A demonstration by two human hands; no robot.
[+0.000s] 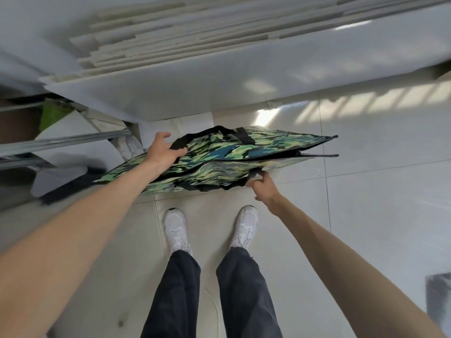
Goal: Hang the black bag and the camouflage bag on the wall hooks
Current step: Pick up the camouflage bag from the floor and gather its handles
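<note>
The camouflage bag (pixel 227 154), green patterned with black strap handles, lies low over the tiled floor just ahead of my feet, its zipped top facing up. My left hand (pixel 163 152) grips the far black handle near the bag's left end. My right hand (pixel 262 185) is closed on the near black handle at the bag's front edge. No black bag and no wall hooks are in view.
White panels (pixel 195 93) lean stacked against the wall beyond the bag. A metal rack with chrome bars (pixel 66 142) stands at the left, with dark and grey items under it. My white shoes (pixel 175 228) stand on the pale tiled floor (pixel 366 191).
</note>
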